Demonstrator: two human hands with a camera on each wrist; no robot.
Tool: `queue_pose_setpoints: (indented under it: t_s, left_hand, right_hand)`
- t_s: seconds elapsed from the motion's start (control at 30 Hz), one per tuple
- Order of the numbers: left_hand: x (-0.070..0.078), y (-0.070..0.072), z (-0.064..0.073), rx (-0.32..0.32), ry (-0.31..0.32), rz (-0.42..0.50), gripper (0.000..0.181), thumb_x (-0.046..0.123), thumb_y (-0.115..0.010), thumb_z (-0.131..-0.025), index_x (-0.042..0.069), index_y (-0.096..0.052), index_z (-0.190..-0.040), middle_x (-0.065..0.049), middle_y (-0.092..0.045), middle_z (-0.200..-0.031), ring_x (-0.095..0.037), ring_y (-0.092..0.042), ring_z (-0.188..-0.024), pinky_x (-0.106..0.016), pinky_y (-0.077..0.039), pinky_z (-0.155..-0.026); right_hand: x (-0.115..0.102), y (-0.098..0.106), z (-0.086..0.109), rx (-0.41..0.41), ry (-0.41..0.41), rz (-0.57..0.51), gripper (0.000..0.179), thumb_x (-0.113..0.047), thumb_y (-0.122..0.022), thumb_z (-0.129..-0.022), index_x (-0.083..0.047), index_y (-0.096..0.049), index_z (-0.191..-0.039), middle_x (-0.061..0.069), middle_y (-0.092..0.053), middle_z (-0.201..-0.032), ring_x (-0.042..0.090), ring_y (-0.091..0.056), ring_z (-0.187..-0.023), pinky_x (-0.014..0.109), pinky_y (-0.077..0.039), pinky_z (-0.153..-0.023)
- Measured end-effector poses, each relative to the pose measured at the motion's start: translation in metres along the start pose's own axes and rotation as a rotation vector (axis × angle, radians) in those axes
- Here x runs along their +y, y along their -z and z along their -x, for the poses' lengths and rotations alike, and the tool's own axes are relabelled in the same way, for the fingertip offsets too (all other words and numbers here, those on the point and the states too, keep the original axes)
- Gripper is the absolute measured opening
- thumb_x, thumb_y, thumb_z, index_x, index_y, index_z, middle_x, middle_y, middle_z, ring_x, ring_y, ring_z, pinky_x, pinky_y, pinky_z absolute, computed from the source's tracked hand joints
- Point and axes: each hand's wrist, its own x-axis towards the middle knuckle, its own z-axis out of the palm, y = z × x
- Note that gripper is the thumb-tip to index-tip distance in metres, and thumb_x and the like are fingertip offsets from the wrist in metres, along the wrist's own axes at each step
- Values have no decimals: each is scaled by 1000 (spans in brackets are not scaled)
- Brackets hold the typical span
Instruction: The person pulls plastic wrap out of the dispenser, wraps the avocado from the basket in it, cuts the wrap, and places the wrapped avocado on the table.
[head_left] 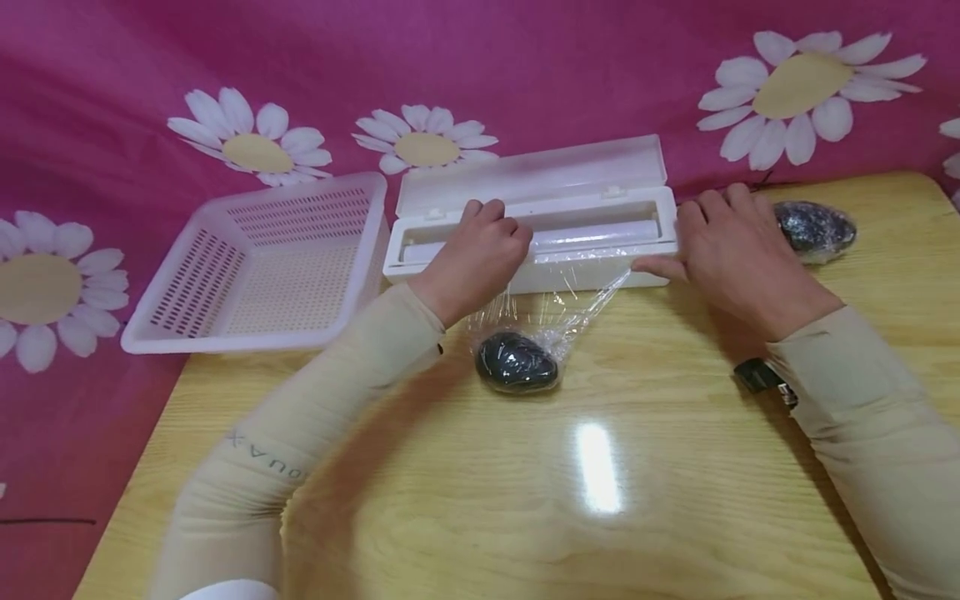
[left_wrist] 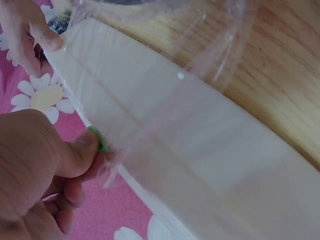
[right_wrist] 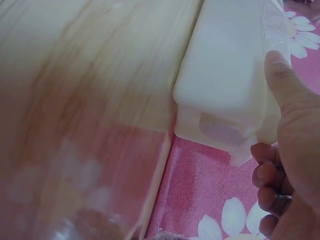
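Note:
A white cling film box [head_left: 615, 272] stands lid-up at the back of the table, its film roll [head_left: 600, 237] showing inside. Film [head_left: 551, 308] stretches from its front edge down to a dark oval fruit [head_left: 516, 363], avocado-like and covered in film. My left hand [head_left: 487, 258] is at the front edge, pinching a small green slider [left_wrist: 99, 139] between thumb and finger, with bunched film beside it. My right hand [head_left: 738, 250] grips the box's right end, thumb pressed on the film at the front corner and fingers curled behind the end.
To the left of the box is a white plastic basket [head_left: 352, 321] with slotted walls. A second dark oval fruit [head_left: 817, 232], wrapped in film, lies right of my right hand. A pink flowered cloth [head_left: 570, 75] hangs behind the wooden table [head_left: 487, 500].

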Motion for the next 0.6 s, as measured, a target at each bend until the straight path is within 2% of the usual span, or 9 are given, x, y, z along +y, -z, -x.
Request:
queue_pose_setpoints:
  t_s: [0.1,0.23,0.47,0.6]
  left_hand:
    - [-1,2,-3,28,-3,-4,24,-3,-51,-99,2,-72,-106,-13,-78,-102,-31,-60,-95,-42,-44,-85]
    - [1,2,-6,43,-1,-18,22,0,-54,-99,2,-73,-107,-12,-78,-102,-31,-61,-95,-41,-45,-84]
    - [10,-3,-6,48,-16,-15,19,2,-58,-98,3,-75,-107,-10,-79,-102,-30,-62,-94,-41,-46,-82]
    - [15,0,-9,44,-21,-6,19,1,-57,-98,4,-75,-106,-10,-79,-101,-30,-62,-93,-41,-46,-83]
  right_hand:
    - [2,3,-4,6,1,5,62,-51,-73,-92,5,-50,-81,22,-53,-79,38,-41,-81,46,-31,-70]
    - [3,6,-6,-36,-18,0,62,-53,-72,-93,6,-54,-86,23,-55,-82,37,-42,-83,47,-32,-72]
    - [0,1,1,-61,-24,9,64,-55,-73,-91,7,-58,-91,23,-59,-85,37,-46,-83,47,-35,-74]
    - [-2,1,0,-59,-31,17,64,-56,-72,-91,7,-59,-91,23,-60,-87,38,-47,-86,47,-37,-75]
